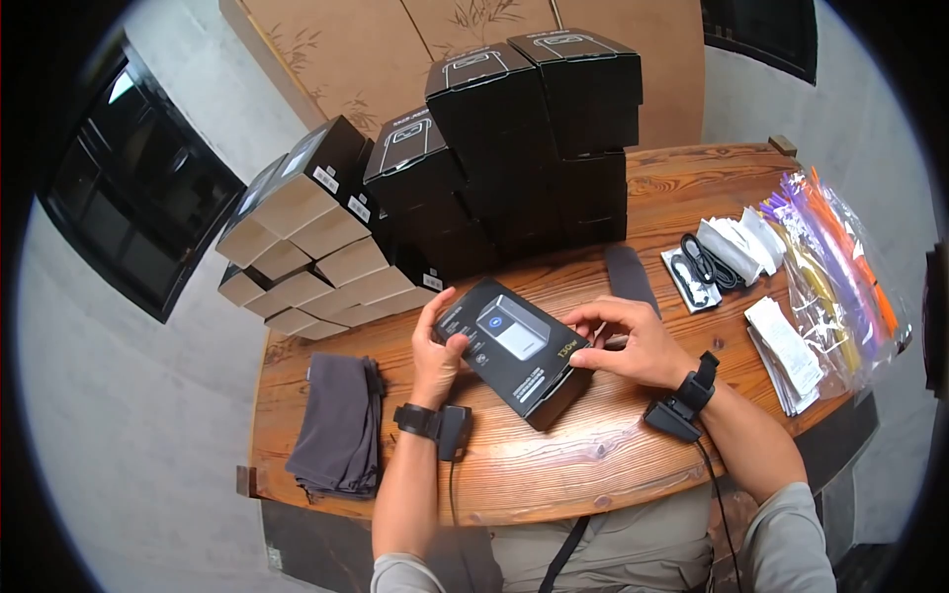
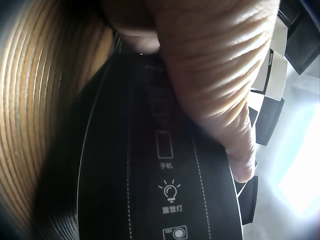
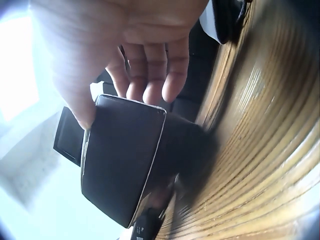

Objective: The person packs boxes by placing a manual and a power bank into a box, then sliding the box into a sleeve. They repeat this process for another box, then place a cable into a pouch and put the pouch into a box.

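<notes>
A black printed product box, with a picture of a device and "130W" on its top face, is held tilted over the table in the head view. My left hand grips its left end, thumb on the top face. At the opposite end my right hand pinches the box, thumb at the top edge and fingers along the far side. In the left wrist view, small white icons and dashed lines run down a side of the box. A plain dark end of the box faces the right wrist view.
Black boxes are stacked high at the back. Boxes with tan sides stand left of them. Folded grey cloth pouches lie at left. Bundled cables, folded papers and a plastic bag of colourful strips lie at right.
</notes>
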`<state>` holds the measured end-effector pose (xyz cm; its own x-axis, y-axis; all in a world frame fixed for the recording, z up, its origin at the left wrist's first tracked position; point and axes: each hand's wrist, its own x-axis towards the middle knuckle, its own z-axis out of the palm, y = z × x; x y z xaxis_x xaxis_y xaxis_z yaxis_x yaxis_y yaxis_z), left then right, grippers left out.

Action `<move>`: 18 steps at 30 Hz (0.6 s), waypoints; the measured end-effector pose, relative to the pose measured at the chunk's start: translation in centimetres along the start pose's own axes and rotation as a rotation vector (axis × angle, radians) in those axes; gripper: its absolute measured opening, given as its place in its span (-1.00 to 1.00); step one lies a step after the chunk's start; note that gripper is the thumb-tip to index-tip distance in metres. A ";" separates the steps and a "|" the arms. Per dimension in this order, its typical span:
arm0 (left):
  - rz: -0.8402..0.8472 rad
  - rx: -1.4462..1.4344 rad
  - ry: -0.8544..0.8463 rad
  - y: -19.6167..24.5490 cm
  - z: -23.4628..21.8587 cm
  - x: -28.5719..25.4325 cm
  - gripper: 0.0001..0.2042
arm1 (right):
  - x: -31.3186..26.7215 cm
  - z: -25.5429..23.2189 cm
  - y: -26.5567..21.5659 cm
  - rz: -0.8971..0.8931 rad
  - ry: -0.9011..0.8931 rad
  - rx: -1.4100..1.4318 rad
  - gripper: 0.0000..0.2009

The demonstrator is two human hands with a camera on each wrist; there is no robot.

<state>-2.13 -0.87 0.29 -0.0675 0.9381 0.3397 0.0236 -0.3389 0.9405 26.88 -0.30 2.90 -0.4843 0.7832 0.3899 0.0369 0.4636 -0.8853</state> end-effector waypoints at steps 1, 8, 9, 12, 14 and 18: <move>-0.016 -0.009 0.028 -0.4 -0.2 0.1 -0.14 | 0.0 0.0 0.0 0.007 -0.008 -0.005 -0.60; -0.060 0.095 0.239 -2.5 -1.5 0.4 -0.59 | -0.1 0.2 0.6 0.112 0.016 -0.147 -0.61; -0.048 0.118 0.272 -2.5 -1.5 0.5 -0.63 | -0.1 0.1 0.7 0.124 0.041 -0.179 -0.61; -0.024 0.165 0.332 -2.5 -1.6 0.6 -0.67 | 0.0 0.0 0.6 0.148 0.084 -0.176 -0.64; -0.027 0.161 0.346 -2.9 -2.0 0.7 -0.64 | 0.0 0.1 0.8 0.140 0.095 -0.173 -0.66; -0.031 0.140 0.345 -2.5 -1.8 0.7 -0.59 | 0.1 0.0 0.9 0.164 0.092 -0.153 -0.66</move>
<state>-3.99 0.49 -1.88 -0.4025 0.8603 0.3130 0.1506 -0.2750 0.9496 26.85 0.14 2.12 -0.3799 0.8844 0.2712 0.2443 0.3786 -0.8927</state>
